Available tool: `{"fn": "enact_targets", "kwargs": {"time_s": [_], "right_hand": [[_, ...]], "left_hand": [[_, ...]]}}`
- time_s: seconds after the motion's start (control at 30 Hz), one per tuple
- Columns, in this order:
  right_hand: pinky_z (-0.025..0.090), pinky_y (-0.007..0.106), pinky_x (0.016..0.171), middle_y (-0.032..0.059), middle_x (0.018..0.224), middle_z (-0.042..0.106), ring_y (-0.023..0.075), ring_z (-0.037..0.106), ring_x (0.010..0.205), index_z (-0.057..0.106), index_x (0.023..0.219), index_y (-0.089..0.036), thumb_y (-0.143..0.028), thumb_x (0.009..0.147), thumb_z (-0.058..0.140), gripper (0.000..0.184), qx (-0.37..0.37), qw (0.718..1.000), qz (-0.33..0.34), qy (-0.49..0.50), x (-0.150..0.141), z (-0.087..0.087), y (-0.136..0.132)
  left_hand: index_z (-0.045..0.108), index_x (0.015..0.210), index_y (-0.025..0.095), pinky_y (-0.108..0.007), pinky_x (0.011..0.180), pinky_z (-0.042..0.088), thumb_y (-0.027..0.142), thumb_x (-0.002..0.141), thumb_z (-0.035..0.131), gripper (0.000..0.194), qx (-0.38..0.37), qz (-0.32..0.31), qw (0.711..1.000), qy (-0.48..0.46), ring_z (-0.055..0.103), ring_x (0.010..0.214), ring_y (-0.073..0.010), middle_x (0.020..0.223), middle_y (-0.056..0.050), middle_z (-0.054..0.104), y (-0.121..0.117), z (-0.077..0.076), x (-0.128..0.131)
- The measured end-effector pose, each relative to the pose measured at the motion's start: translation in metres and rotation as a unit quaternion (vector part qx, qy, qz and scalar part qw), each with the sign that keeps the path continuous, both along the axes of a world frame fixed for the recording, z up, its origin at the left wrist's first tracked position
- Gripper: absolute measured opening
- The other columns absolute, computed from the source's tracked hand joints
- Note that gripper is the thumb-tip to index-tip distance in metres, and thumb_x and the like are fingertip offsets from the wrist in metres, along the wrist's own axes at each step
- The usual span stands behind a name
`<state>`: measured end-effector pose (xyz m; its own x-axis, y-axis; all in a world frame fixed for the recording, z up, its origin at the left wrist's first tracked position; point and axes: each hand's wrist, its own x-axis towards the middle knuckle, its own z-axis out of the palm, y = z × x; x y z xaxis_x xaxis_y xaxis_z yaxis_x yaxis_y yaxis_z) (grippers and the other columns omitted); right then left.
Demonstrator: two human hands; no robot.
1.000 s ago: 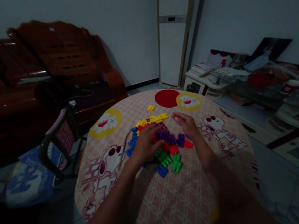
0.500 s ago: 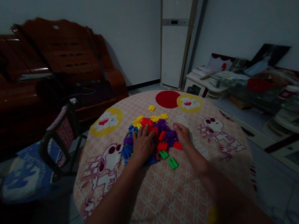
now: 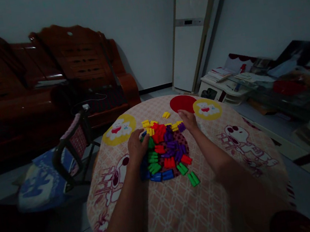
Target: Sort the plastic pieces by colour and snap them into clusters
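A loose pile of small plastic building blocks in several colours lies on the round table (image 3: 182, 212). My left hand (image 3: 137, 145) is at the pile's left side, thumb and fingers apart, with a blue block (image 3: 144, 134) showing between them. Green blocks (image 3: 153, 157) lie just right of its wrist; other blue ones are partly hidden behind it. My right hand (image 3: 188, 119) is closed at the far right of the pile, beside a purple block (image 3: 181, 127); whatever its fingers hold is hidden. Red blocks (image 3: 159, 132) and yellow blocks (image 3: 146, 124) fill the middle and far side.
A single yellow block (image 3: 166, 114) lies beyond the pile, and a green block (image 3: 193, 179) nearer me. A chair (image 3: 73, 150) stands left of the table. Behind are a wooden sofa (image 3: 78, 61) and a white air conditioner (image 3: 188, 49). A cluttered glass-topped cabinet (image 3: 274, 103) is on the right.
My left hand has moved off the middle to the left side of the pile, uncovering red and green blocks. My right hand has moved farther away. The blocks are more spread out.
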<state>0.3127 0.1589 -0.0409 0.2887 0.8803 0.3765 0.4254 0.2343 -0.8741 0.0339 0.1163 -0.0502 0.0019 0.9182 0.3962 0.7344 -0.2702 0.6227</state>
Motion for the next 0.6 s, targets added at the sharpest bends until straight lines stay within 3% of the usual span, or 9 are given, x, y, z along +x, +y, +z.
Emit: {"fn": "enact_targets", "kwargs": {"time_s": [0.2,0.33,0.47,0.6], "right_hand": [[0.036,0.040,0.115,0.0118,0.136,0.064,0.0241,0.055,0.132,0.073,0.118,-0.017,-0.034,0.088,0.058,0.037,-0.130,0.989,0.064,-0.042,0.012,-0.010,0.064],[0.040,0.039,0.112,0.0055,0.121,0.073,0.0237,0.060,0.123,0.077,0.103,-0.023,-0.037,0.087,0.062,0.027,-0.170,0.972,0.148,-0.063,-0.009,-0.011,0.086],[0.049,0.037,0.099,0.0022,0.096,0.077,0.0218,0.067,0.099,0.078,0.090,-0.019,-0.047,0.084,0.063,0.032,-0.207,0.943,0.256,-0.044,-0.027,-0.010,0.077],[0.044,0.041,0.106,0.0060,0.108,0.076,0.0250,0.065,0.110,0.079,0.092,-0.018,-0.061,0.078,0.066,0.048,-0.172,0.917,0.360,0.014,-0.033,-0.001,0.038]], "left_hand": [[0.070,0.116,0.015,-0.038,0.092,0.054,0.038,0.089,0.053,0.039,-0.099,0.036,0.992,-0.069,0.071,0.100,-0.0252,0.112,-0.013,0.075,0.000,-0.001,-0.013],[0.074,0.110,0.016,-0.037,0.095,0.052,0.037,0.088,0.053,0.037,-0.107,0.046,0.989,-0.091,0.070,0.104,-0.0254,0.111,-0.011,0.076,0.002,-0.003,-0.016],[0.075,0.110,0.017,-0.038,0.097,0.051,0.038,0.087,0.052,0.039,-0.118,0.067,0.983,-0.127,0.069,0.107,-0.0261,0.109,-0.010,0.077,0.006,-0.009,-0.017],[0.075,0.111,0.017,-0.036,0.100,0.050,0.040,0.089,0.049,0.042,-0.110,0.036,0.980,-0.163,0.068,0.111,-0.0248,0.114,-0.009,0.076,0.013,-0.014,-0.013]]}}
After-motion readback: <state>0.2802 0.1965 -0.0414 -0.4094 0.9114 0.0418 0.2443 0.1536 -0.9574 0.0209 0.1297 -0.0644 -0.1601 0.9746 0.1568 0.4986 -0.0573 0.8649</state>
